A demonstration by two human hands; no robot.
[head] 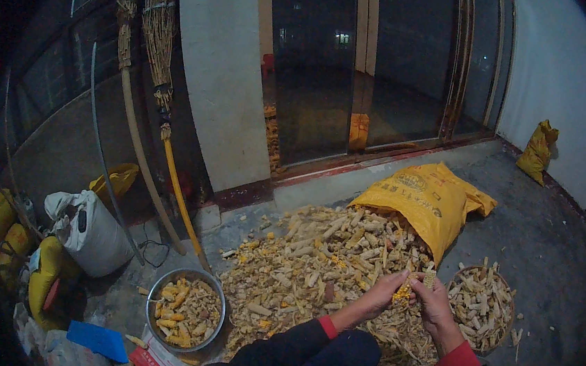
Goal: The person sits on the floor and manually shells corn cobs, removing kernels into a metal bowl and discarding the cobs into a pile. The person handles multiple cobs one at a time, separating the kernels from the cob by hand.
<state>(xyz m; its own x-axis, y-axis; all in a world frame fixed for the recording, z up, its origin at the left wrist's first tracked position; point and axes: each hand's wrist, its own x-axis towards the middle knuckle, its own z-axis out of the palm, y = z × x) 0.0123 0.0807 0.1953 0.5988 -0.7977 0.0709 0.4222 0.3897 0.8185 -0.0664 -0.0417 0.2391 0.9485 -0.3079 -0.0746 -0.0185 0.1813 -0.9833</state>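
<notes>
Both hands meet in front of me, above a large heap of corn cobs and husks [291, 266]. My left hand [385, 293] pinches a corn cob piece [402, 293] with yellow kernels on it. My right hand [434, 302] touches the same piece with its fingers and also holds a pale, bare cob [429, 278] that sticks up. Beyond the hands, a yellow woven sack [422, 194] lies on its side, its mouth over the heap. A round basket of bare cobs [511, 306] stands to the right of my right hand. At the left is a metal basin [223, 307] with yellow and pale cobs.
Two twig brooms [157, 56] lean at the left, near a white sack [95, 233] and several yellow bags [47, 276]. A blue flat object [97, 341] lies at lower left. Behind the heap are glass doors [307, 79]. A small yellow bag [537, 152] stands by the right wall.
</notes>
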